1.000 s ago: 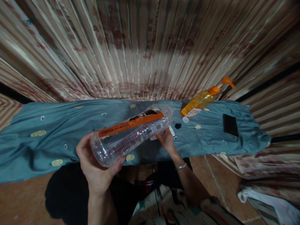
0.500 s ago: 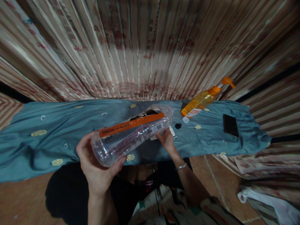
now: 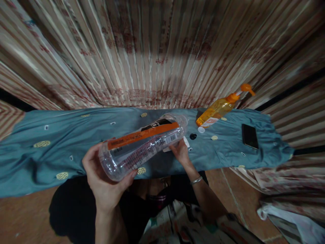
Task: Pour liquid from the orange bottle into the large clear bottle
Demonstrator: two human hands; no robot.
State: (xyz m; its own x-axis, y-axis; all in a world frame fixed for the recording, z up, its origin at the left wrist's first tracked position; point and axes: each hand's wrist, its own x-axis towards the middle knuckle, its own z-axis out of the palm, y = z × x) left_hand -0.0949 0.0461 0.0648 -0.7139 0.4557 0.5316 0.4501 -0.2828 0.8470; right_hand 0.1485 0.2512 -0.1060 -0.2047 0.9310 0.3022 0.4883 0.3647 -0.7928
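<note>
A large clear plastic bottle [image 3: 142,145] with an orange label strip is held lying on its side above a teal cloth [image 3: 50,149]. My left hand [image 3: 105,183] is wrapped round its base, thumb on the left and fingers under the right. My right hand [image 3: 180,152] grips the bottle's neck end from below, with a bit of white paper or tissue by its fingers. The bottle looks empty.
An orange pump bottle [image 3: 219,108] lies on the cloth at the right, with a small white cap [image 3: 200,129] and a small black cap [image 3: 193,136] near its base. A black phone [image 3: 250,135] lies further right. Striped curtains hang behind.
</note>
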